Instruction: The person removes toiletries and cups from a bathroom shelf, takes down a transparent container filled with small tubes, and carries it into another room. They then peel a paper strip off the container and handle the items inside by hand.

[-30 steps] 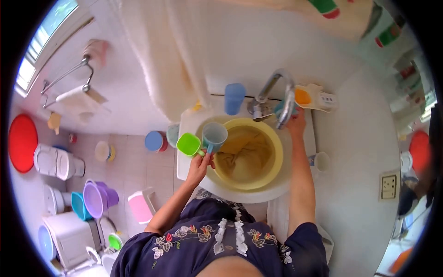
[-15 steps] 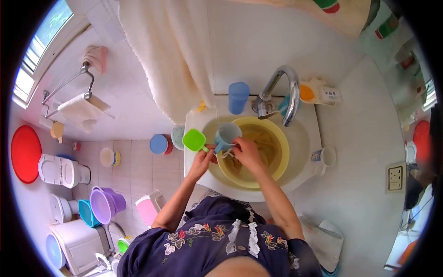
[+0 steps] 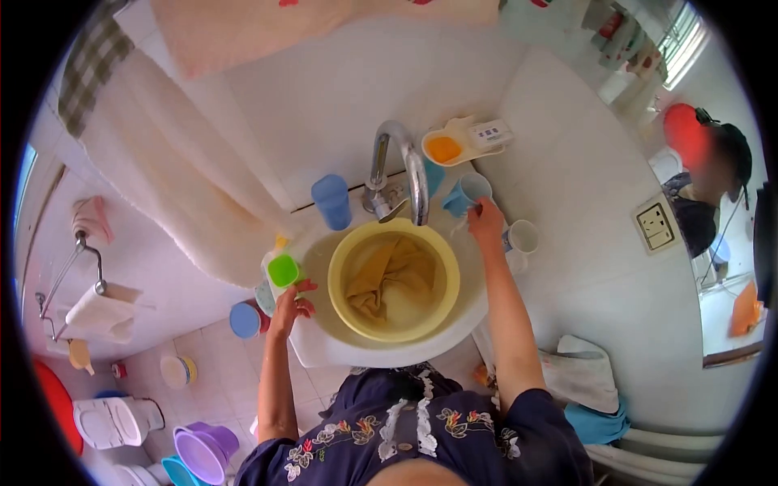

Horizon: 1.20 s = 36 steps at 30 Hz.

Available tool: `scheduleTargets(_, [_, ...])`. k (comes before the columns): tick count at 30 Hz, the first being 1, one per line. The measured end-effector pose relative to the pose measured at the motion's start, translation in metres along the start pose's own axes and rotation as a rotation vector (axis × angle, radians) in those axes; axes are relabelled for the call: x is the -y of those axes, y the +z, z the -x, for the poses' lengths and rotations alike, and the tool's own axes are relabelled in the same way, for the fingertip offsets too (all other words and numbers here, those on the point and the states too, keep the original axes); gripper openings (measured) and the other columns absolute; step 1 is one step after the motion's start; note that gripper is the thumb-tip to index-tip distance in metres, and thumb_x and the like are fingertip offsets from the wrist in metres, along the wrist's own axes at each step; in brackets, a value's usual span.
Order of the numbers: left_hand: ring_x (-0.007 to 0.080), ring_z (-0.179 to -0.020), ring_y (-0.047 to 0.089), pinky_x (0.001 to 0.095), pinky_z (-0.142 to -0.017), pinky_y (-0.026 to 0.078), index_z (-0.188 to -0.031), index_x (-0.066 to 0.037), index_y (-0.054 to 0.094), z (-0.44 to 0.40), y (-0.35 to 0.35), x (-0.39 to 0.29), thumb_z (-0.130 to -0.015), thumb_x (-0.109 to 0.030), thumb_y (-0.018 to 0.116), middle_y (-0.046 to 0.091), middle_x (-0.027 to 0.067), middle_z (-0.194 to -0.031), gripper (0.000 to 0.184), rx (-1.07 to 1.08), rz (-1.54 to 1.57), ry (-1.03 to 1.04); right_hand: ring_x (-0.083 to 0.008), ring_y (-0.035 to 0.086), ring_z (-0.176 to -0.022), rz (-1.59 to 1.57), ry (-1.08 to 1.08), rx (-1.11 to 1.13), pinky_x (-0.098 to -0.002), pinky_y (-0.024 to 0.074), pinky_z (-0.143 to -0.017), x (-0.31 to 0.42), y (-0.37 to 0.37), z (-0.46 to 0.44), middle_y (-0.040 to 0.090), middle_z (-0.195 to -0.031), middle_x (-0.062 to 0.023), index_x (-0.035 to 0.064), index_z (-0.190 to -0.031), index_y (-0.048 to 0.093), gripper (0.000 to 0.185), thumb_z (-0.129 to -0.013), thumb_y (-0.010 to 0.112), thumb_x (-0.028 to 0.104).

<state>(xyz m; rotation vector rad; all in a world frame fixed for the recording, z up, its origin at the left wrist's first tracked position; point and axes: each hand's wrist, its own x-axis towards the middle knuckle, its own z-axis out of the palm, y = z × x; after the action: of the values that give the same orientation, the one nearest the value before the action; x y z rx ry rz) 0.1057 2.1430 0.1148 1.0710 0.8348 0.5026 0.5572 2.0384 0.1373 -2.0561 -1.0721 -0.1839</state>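
Observation:
My right hand (image 3: 486, 223) grips a light blue mug (image 3: 476, 188) at the right rear corner of the white sink (image 3: 478, 304). A thin white strand hangs beside that hand. On the sink's left edge is a bright green cup (image 3: 284, 270). My left hand (image 3: 293, 308) is just in front of it, fingers spread, holding nothing; whether a fingertip touches the cup I cannot tell. Between my hands, a yellow basin (image 3: 335, 300) sits in the sink, with a brown cloth (image 3: 389, 275) soaking in cloudy water.
A chrome faucet (image 3: 417, 190) arches over the basin's back rim. Behind the sink stand a blue cup (image 3: 331, 202) and a soap dish (image 3: 462, 142). A white cup (image 3: 523, 236) is at the right, below a wall socket (image 3: 655, 226). Purple buckets (image 3: 203, 454) stand on the floor at left.
My hands have moved apart from over the basin. The right carried the blue mug to the rear right; the left put the green cup on the left edge and opened. The view has shifted right.

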Motion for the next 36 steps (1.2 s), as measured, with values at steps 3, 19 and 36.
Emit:
scheduleTargets(3, [0.0149,-0.059,0.057,0.0237,-0.051,0.044,-0.117,0.004,0.045,0.011,0.005,-0.007,-0.091,-0.04,0.036,0.057,0.0114,-0.107,0.051,-0.089,-0.031,0.028,-0.027,0.058,-0.056,0.111,0.001,-0.066,-0.0366,0.0457,-0.054,-0.03,0.018,-0.025,0.059,-0.067,-0.0124,0.005,-0.086,0.056,0.016,-0.07,0.06,0.009])
scheduleTargets(19, [0.0106,-0.054,0.055,0.0184,-0.043,0.042,-0.1,-0.003,0.046,0.017,0.005,0.019,-0.089,-0.029,0.049,0.056,0.0046,-0.073,0.028,-0.716,0.038,0.328,-0.016,0.059,-0.06,-0.281,0.422,0.012,-0.0306,0.0476,-0.044,-0.002,-0.025,-0.032,0.058,-0.07,-0.0089,0.0075,-0.103,0.051,0.031,-0.074,0.061,0.008])
scheduleTargets(36, [0.018,-0.105,0.051,0.0316,-0.083,0.048,-0.122,-0.008,0.038,0.058,0.163,-0.004,-0.081,-0.03,0.06,0.047,0.0081,-0.12,0.052,0.745,0.463,-0.306,-0.0105,0.058,-0.075,-0.808,0.278,0.171,-0.0229,0.0468,-0.065,0.202,-0.077,0.214,0.06,-0.085,-0.0059,0.0009,-0.093,0.057,0.013,-0.082,0.055,0.007])
